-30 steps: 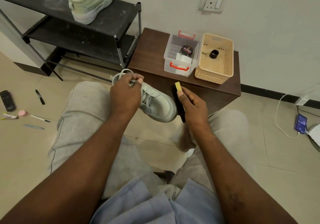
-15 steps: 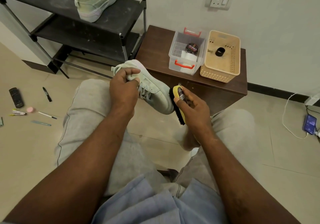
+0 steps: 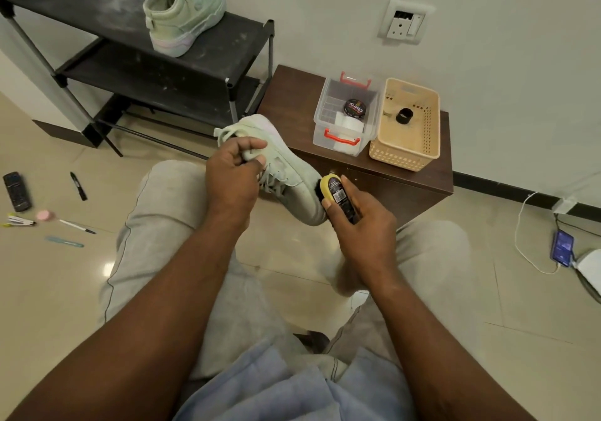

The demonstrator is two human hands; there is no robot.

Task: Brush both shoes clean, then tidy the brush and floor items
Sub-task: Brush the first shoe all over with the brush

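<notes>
Two hands work on one shoe [image 3: 286,173] in front of the brown cabinet [image 3: 292,95]. The left hand [image 3: 232,173] grips it by the laces, as before. The right hand [image 3: 364,225] wraps round the brush [image 3: 336,191], which has turned label-up, bristles on the toe. The shoe hangs over bare floor near the cabinet's front edge. On the cabinet, a clear box [image 3: 320,121] holds a round tin [image 3: 354,108]. The basket [image 3: 400,157] beside it holds a black ring [image 3: 404,116]. The other shoe [image 3: 182,17] sits on the rack [image 3: 107,1] left of the cabinet.
</notes>
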